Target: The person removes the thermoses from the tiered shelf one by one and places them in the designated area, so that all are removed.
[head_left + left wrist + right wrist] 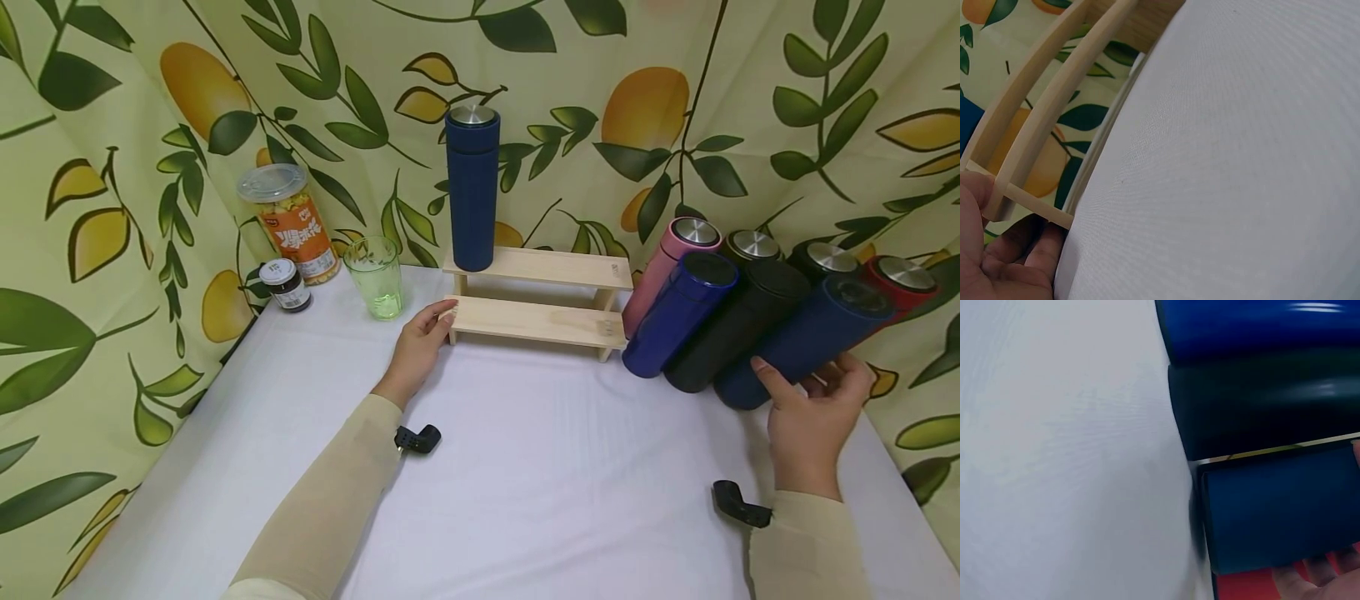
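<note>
My left hand (416, 350) grips the left end of a two-step wooden stand (536, 321), thumb at the lower step's end. In the left wrist view, its fingers (1044, 256) are bent beside the stand's leg. On the upper step a matte blue thermos (472, 200) with a steel-topped lid stands upright. Over at the right, my right hand (817, 417) holds a dark blue thermos (802, 337) low on its body, thumb on one side and fingers on the other. The right wrist view shows that thermos's base (1279, 512) close to the white cloth.
Beside the dark blue thermos are a black one (738, 325), a glossy blue one (678, 312), a pink one (667, 267) and a red one (903, 283). A green glass (375, 279), a small dark jar (285, 287) and a snack tub (296, 225) stand left of the stand.
</note>
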Demonstrator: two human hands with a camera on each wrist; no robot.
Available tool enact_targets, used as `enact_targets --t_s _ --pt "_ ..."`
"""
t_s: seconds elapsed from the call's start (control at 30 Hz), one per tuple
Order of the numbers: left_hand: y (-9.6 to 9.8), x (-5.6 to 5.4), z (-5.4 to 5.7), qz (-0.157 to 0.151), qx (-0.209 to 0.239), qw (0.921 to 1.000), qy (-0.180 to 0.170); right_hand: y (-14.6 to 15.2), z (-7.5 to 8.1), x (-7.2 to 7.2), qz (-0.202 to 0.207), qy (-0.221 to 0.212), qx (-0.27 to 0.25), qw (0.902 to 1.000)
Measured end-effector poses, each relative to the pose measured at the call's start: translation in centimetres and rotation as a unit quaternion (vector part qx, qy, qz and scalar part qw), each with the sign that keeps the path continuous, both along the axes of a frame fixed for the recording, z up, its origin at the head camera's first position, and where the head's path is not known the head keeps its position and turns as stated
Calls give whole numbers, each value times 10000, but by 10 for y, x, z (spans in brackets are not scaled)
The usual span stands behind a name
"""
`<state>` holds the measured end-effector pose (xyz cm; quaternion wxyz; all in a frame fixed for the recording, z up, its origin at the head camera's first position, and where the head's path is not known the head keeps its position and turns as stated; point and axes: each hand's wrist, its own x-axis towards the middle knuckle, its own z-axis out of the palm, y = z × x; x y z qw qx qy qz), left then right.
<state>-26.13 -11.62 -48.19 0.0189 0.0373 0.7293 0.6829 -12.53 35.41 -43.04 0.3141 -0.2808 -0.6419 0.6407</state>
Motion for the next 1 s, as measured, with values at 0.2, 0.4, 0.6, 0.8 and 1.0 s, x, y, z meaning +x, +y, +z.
enact_targets --t_s 0.2,0.4,0.6,0.8,1.0 --pt "0 0 0 -5 2 10000 -4 1 -4 0 26 -85 -144 9999" --pt "0 0 -1 -28 82 10000 49 -1 -5 0 151 -127 -120 9997" --pt "1 0 -1 -25 71 9999 94 0 -7 0 235 -282 -101 9993" --pt "0 0 0 16 -83 10000 47 2 -12 -1 284 -211 8 9994" --pt "0 1 2 5 -59 10000 14 3 -15 0 346 -276 193 9988"
